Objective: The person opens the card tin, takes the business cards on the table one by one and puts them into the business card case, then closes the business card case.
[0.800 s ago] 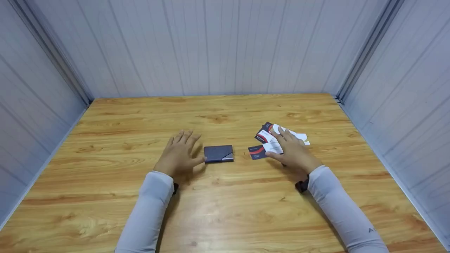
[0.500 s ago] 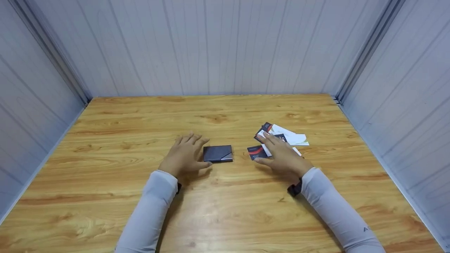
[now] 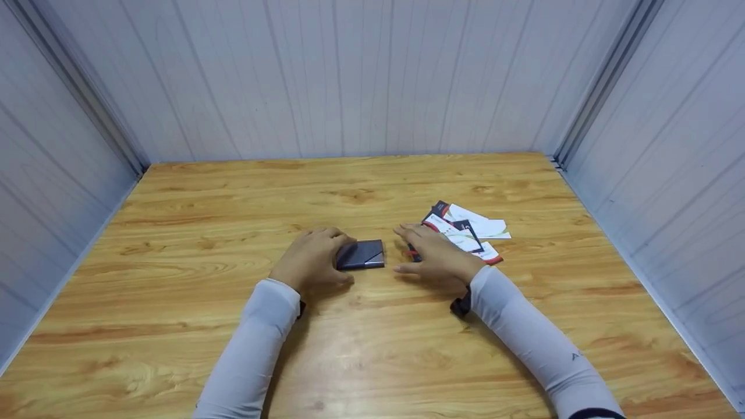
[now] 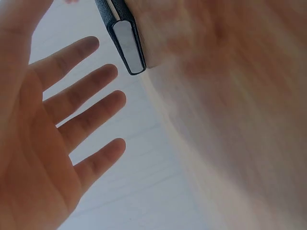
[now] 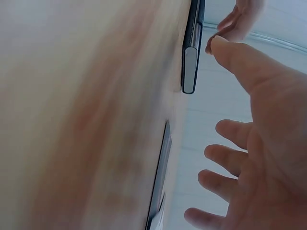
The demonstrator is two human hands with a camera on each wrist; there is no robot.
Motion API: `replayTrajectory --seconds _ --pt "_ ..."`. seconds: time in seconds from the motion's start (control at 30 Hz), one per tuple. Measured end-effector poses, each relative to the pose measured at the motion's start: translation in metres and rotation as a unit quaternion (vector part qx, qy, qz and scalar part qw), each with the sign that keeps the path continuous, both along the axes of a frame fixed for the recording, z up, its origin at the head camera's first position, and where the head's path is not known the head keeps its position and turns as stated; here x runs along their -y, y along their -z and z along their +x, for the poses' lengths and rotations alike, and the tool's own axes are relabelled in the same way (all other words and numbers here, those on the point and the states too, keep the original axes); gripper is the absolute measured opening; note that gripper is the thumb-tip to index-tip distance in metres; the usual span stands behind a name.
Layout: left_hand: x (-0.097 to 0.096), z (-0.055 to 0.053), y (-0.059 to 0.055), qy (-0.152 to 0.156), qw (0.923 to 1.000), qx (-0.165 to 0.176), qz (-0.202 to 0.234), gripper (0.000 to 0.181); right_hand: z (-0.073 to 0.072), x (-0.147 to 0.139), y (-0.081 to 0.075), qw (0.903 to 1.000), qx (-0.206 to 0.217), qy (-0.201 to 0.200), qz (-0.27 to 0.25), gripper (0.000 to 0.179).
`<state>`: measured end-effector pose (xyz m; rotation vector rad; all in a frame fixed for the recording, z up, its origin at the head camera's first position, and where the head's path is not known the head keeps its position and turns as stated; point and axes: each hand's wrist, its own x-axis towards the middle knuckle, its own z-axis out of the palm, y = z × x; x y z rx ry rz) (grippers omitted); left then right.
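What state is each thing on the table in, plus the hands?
Dark card case: closed, lying flat on the table.
Cards: loose, fanned out and overlapping, partly hidden by the right hand.
Left hand: fingers spread, at the case's left end, not gripping it.
Right hand: fingers parted, between the case and most of the cards, holding nothing.

Left forearm [image 3: 250, 343] and right forearm [image 3: 535, 337], both in pale sleeves, extend forward and angle in toward the midline. Left hand [image 3: 311, 259] is held palm inward, its back visible to the head camera; left fingers [image 4: 91, 120] separated and nearly straight. Right hand [image 3: 436, 254] faces it, likewise palm inward; right thumb [image 5: 249, 64] extended, right fingers [image 5: 225, 158] spaced and relaxed. The two hands stand apart, at about equal reach.
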<state>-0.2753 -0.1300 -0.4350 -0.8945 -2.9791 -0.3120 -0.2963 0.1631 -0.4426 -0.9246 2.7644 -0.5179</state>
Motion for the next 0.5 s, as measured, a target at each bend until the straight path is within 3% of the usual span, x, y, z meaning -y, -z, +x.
replayTrajectory --seconds 0.3,0.5 --pt "-0.010 -0.003 0.003 -0.017 0.9999 0.002 0.000 0.065 -0.010 0.019 0.001 0.9994 0.033 -0.008 -0.008 0.087" --pt "-0.015 -0.003 0.002 -0.028 0.9996 -0.002 0.004 0.052 -0.018 0.026 0.004 0.9994 0.027 -0.023 -0.007 0.080"
